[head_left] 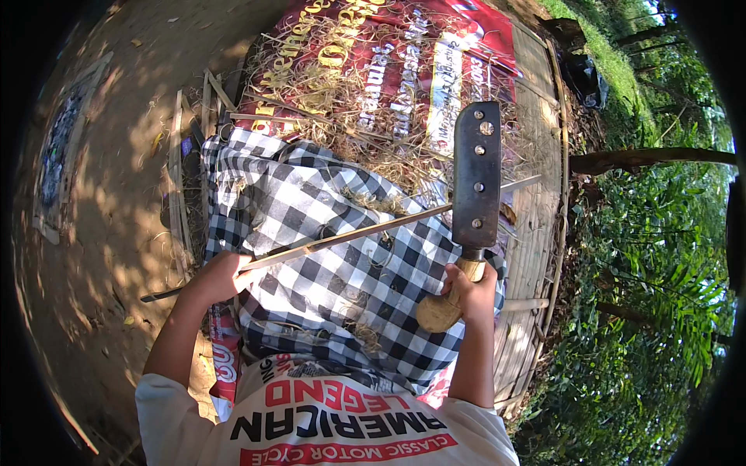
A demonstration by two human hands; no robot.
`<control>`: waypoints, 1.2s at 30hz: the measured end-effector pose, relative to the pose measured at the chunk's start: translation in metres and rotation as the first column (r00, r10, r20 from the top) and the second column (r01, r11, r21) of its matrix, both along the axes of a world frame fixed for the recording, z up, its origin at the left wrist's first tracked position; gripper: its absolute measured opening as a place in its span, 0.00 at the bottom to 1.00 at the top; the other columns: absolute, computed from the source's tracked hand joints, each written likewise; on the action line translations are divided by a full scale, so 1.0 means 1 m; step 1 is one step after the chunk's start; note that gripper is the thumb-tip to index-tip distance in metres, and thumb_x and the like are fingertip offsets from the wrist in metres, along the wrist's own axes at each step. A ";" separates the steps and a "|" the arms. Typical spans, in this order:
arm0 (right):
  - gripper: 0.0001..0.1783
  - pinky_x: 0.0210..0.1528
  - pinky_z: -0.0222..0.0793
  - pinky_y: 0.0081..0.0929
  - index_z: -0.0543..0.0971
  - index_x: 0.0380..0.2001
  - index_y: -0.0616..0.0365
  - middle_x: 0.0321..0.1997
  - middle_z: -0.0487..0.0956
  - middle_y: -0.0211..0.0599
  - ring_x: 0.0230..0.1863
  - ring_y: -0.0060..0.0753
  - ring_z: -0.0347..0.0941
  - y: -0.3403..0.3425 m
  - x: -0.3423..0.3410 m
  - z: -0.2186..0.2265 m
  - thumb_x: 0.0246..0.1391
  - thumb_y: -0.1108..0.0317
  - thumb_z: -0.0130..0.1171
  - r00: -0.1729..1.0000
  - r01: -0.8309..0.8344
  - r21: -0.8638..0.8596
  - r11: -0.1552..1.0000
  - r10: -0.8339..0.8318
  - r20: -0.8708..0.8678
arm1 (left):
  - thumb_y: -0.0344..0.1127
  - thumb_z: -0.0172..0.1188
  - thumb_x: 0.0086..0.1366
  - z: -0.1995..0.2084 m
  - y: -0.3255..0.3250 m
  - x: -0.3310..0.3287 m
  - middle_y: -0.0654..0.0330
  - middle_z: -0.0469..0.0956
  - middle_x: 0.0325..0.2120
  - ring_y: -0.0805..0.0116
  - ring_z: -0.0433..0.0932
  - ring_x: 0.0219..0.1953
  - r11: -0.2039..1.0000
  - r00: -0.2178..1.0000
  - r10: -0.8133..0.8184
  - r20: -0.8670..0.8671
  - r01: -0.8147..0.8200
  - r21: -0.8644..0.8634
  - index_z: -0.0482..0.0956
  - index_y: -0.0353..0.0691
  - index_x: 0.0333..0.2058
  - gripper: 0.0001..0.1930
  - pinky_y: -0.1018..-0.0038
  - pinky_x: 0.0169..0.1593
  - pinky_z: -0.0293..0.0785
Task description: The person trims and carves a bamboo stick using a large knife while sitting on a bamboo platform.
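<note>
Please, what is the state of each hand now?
Left hand: closed, holding a bamboo strip.
Right hand: closed, holding a cleaver by its wooden handle.

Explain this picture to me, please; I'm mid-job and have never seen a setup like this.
There is no machine here, just a person's two bare hands. The picture comes from a wide camera worn on the head, looking down, so its left is the person's left, and straight edges bend near the rim. The left hand has its fingers around a long, thin strip. The right hand grips a broad knife by its wooden handle; the knife crosses in front of the strip, though whether they touch is unclear. Below lies a checked cloth. Beyond it, curly shavings are scattered over a red printed sheet, beside bare slats.
</note>
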State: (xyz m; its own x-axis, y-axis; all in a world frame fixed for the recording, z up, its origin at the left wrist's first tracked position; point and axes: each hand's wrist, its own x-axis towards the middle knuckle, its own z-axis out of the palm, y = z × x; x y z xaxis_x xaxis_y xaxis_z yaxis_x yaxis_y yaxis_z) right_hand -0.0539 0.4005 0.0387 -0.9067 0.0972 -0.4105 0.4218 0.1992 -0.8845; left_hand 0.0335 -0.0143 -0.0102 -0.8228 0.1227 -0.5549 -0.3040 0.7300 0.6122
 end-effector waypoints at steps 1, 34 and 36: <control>0.08 0.19 0.67 0.23 0.72 0.26 0.62 0.18 0.74 0.33 0.16 0.24 0.71 0.007 -0.009 0.004 0.48 0.77 0.63 0.999 0.035 0.033 0.999 -0.034 -0.030 | 0.39 0.59 0.61 0.001 0.002 0.000 0.43 0.75 0.20 0.46 0.74 0.23 1.000 1.000 0.001 -0.006 -0.001 -0.014 0.79 0.33 0.33 0.12 0.61 0.29 0.69; 0.04 0.20 0.70 0.27 0.73 0.23 0.66 0.17 0.74 0.39 0.16 0.30 0.72 0.062 -0.040 0.020 0.42 0.78 0.58 0.986 0.159 0.057 0.986 -0.162 0.049 | 0.39 0.59 0.61 -0.012 0.010 -0.003 0.43 0.74 0.20 0.42 0.75 0.25 0.984 0.980 -0.065 -0.191 0.031 -0.177 0.76 0.33 0.26 0.13 0.58 0.28 0.70; 0.09 0.21 0.70 0.28 0.71 0.29 0.67 0.18 0.74 0.40 0.18 0.33 0.72 0.054 -0.031 0.010 0.42 0.78 0.58 0.990 -0.037 0.106 0.994 0.022 0.140 | 0.40 0.60 0.61 -0.020 0.003 0.004 0.43 0.74 0.20 0.42 0.75 0.25 0.989 0.988 -0.031 -0.150 0.008 -0.149 0.76 0.32 0.26 0.14 0.57 0.28 0.70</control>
